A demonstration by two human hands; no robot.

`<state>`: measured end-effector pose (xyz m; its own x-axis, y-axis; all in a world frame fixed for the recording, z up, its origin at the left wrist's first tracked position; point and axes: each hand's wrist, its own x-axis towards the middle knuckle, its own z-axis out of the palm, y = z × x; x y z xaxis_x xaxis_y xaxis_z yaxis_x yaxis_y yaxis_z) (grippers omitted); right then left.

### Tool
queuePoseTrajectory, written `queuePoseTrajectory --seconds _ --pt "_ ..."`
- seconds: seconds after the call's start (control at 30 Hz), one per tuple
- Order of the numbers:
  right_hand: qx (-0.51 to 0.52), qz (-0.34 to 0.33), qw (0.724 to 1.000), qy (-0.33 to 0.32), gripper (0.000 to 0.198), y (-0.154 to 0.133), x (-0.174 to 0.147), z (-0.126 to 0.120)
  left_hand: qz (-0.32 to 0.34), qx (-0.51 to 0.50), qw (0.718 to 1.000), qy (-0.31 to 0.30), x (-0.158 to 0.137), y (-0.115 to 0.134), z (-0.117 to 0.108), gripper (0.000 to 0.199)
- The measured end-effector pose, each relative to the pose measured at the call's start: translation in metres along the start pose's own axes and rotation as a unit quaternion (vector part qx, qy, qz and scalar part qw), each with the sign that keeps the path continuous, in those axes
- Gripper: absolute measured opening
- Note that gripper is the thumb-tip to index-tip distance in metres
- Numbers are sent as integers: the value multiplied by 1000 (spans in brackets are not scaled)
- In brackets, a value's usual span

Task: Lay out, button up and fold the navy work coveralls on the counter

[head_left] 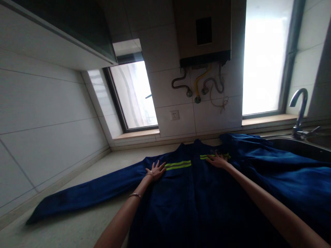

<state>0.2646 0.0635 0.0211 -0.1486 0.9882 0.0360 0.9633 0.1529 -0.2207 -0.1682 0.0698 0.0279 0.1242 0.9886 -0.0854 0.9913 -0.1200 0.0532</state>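
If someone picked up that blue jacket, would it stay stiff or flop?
The blue jacket would probably flop: its outstretched sleeve lies limp along the counter. Spread so flat, it seems unlikely to tip or roll if pushed.

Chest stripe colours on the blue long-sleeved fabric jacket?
Chest stripes: bright yellow-green edges, greyish middle; head view.

From my remote feed I see a matt cloth jacket (168,203) (faintly creased), shiny metal faucet (300,113), smooth wall tiles (46,100) and dull, stone-like countertop (88,220).
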Motion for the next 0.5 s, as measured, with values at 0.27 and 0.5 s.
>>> queuePoseTrajectory --seconds 0.27,0.5 --pt "19 100 994 -36 74 5 69 13 -21 -6 1000 6 45 -13 -3 58" --pt "17 106 993 -40 74 6 107 16 -26 -11 1000 8 79 -23 -5 58"
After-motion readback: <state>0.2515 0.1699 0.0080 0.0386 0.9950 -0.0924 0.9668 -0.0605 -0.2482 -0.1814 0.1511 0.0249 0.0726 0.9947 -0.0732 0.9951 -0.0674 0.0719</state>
